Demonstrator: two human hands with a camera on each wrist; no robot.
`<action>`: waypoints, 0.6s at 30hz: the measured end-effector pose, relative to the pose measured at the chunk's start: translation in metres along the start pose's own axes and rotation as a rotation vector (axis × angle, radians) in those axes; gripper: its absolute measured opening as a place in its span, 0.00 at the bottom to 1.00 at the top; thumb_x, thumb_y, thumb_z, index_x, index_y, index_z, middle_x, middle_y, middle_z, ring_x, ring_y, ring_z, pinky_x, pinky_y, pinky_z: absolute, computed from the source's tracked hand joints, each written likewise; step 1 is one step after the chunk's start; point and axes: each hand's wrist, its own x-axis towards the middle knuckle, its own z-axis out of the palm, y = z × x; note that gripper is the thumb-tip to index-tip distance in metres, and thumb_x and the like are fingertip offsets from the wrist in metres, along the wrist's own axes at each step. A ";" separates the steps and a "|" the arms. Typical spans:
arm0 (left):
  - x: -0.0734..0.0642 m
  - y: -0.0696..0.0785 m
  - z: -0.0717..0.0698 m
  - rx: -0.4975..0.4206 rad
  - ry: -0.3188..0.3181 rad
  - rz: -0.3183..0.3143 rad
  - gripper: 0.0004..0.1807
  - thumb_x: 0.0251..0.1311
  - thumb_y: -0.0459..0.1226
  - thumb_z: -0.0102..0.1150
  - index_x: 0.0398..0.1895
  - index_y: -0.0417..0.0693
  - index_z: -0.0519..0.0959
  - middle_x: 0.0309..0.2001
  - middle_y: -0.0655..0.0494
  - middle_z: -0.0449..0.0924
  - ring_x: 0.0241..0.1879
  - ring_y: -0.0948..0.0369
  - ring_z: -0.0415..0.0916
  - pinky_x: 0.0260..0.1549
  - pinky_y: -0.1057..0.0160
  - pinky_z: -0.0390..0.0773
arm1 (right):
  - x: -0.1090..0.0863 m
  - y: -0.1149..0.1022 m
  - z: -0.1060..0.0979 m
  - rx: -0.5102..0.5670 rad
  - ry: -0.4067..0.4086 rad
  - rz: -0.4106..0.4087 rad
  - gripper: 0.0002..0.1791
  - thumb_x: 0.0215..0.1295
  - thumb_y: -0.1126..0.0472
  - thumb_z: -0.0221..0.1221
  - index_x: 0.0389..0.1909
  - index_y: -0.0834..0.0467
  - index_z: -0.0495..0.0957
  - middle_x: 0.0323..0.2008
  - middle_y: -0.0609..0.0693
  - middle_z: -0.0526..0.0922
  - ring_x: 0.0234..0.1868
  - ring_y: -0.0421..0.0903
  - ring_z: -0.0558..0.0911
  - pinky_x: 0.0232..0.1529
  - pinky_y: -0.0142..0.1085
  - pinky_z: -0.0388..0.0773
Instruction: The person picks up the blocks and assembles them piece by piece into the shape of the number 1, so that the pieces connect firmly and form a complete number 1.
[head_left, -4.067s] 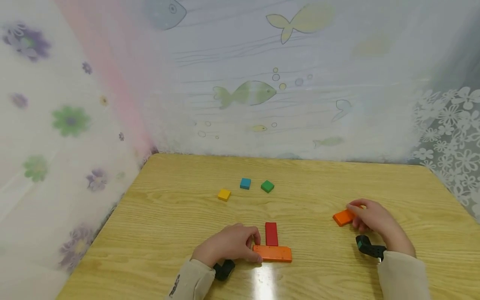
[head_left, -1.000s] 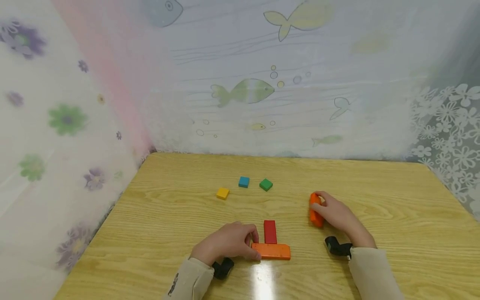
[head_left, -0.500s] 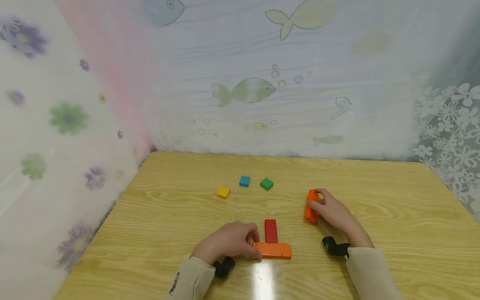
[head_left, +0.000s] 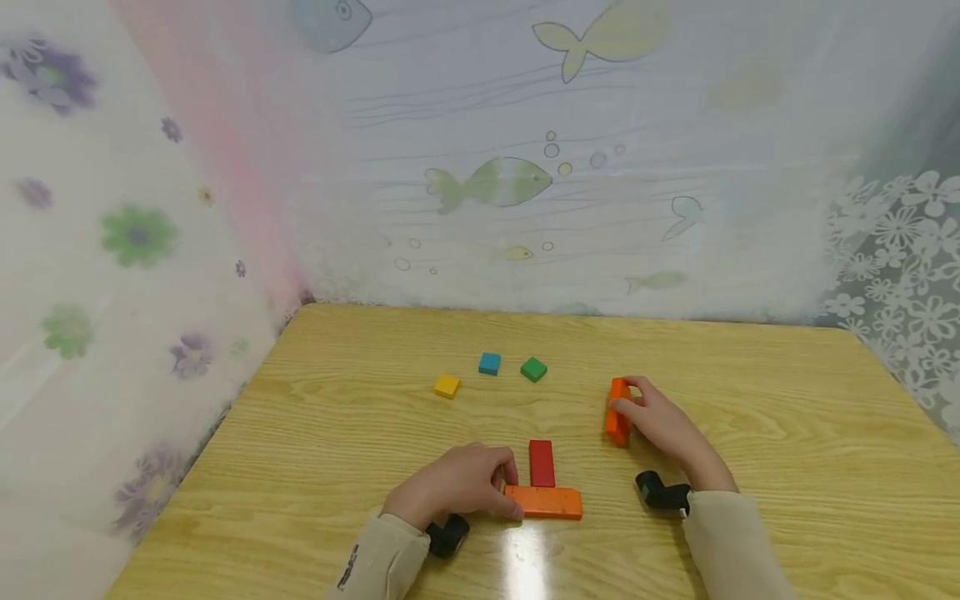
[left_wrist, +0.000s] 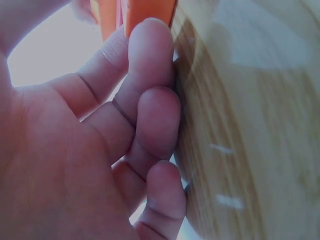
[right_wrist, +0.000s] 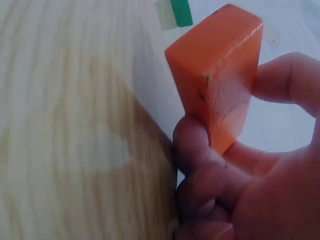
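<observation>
My left hand [head_left: 459, 482] rests on the table and pinches the left end of an orange block [head_left: 551, 502] lying crosswise. In the left wrist view, part of the orange block [left_wrist: 150, 11] shows at the top, behind the curled fingers. A red block [head_left: 542, 463] lies lengthwise against the far side of that block, forming a T shape. To the right, my right hand [head_left: 663, 423] grips a second orange block [head_left: 617, 421] between thumb and fingers. Seen from the right wrist, this orange block [right_wrist: 215, 70] is tilted, with fingertips along its lower end.
Further back on the wooden table [head_left: 360, 400] lie three small squares: yellow [head_left: 447, 386], blue [head_left: 490, 363] and green [head_left: 533, 369]. A patterned curtain [head_left: 480, 250] hangs along the table's back edge, and a flowered one [head_left: 135, 333] runs down the left.
From the right side, my right hand has brought its orange block leftward and turned it from slanting to nearly lengthwise, drifting slightly further left lately. My left hand holds its place.
</observation>
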 end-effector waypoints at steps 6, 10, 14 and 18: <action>-0.001 -0.002 -0.001 0.000 0.007 0.003 0.17 0.42 0.55 0.65 0.32 0.60 0.73 0.21 0.65 0.69 0.21 0.67 0.64 0.23 0.68 0.65 | 0.005 -0.007 0.004 -0.008 0.011 0.005 0.37 0.62 0.41 0.46 0.66 0.58 0.49 0.59 0.67 0.62 0.56 0.59 0.66 0.51 0.51 0.63; 0.001 -0.002 0.000 -0.012 0.003 0.008 0.17 0.42 0.54 0.65 0.32 0.60 0.73 0.20 0.65 0.70 0.20 0.68 0.65 0.23 0.69 0.65 | 0.011 -0.011 0.007 0.024 0.011 0.003 0.36 0.62 0.42 0.46 0.66 0.57 0.49 0.59 0.65 0.62 0.57 0.58 0.65 0.53 0.51 0.61; 0.002 -0.002 0.001 -0.028 -0.003 0.012 0.16 0.43 0.54 0.65 0.32 0.60 0.73 0.20 0.65 0.70 0.19 0.68 0.65 0.22 0.69 0.65 | 0.015 -0.013 0.009 0.043 0.007 0.003 0.36 0.62 0.42 0.46 0.65 0.57 0.50 0.60 0.63 0.61 0.59 0.57 0.63 0.54 0.51 0.60; 0.001 -0.002 0.000 -0.048 -0.009 0.007 0.16 0.43 0.53 0.66 0.31 0.59 0.73 0.20 0.64 0.70 0.19 0.67 0.65 0.22 0.68 0.65 | 0.020 -0.015 0.011 0.028 0.009 -0.006 0.36 0.62 0.42 0.46 0.65 0.58 0.51 0.60 0.63 0.62 0.58 0.57 0.64 0.53 0.50 0.61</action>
